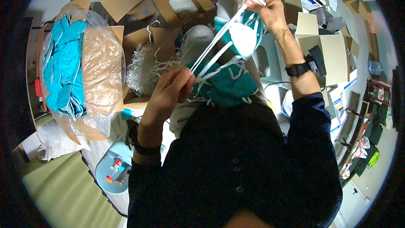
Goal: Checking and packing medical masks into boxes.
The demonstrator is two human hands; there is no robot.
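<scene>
My right hand (270, 12), raised at the upper right, is closed with thumb and finger pinching a white cord (220, 35). Lower and to the left, my left hand (173, 85) pinches the other end of the cord, which runs taut and slanted between the two. Just below my right hand hangs a teal cloth piece with a white middle (243, 39); its exact kind I cannot tell. On my lap lies a heap of teal cloth pieces (232, 85) with white ties across them. Loose white cords (144, 69) fill a cardboard box left of my knees.
At the left, a plastic-lined carton (101, 69) holds stacked teal cloth pieces (65, 67). A light-blue bin (103, 173) with a bottle inside stands at lower left. Open cardboard boxes (331, 55) crowd the right side. Another carton (160, 2) sits ahead.
</scene>
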